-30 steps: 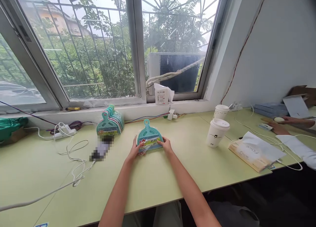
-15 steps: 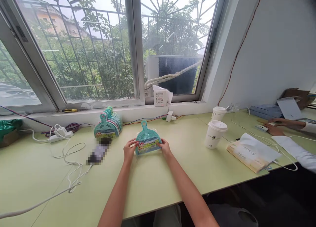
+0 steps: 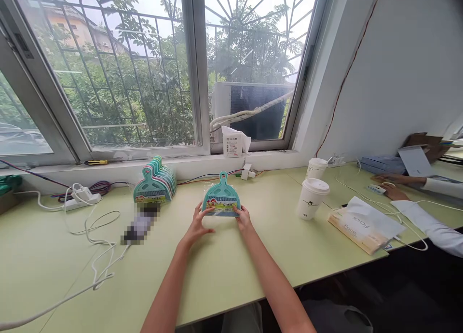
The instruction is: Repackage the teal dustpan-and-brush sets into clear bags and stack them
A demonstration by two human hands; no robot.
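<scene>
A small teal dustpan (image 3: 221, 193) with a brush set in it stands nearly upright before me, in clear plastic wrap with a printed label across its front. My right hand (image 3: 244, 218) grips its lower right corner, thumb in front. At the lower left corner, my left hand (image 3: 197, 224) touches the package with its upper fingers, while the thumb sticks out below, away from it. Left of these, a row of similar wrapped dustpans (image 3: 154, 183), teal and pink, stands against the wall below the window.
A blurred dark object (image 3: 140, 224) with a cable lies on the left. White cables (image 3: 96, 246) and a power strip (image 3: 83, 198) are beyond it. Two paper cups (image 3: 313, 200) and a tissue pack (image 3: 361, 227) stand right. Another person's hands (image 3: 396, 190) are at the far right.
The dustpan has moved slightly right and turned from a tilt to level. My left thumb has come off its front and spread downward; my right hand keeps its hold.
</scene>
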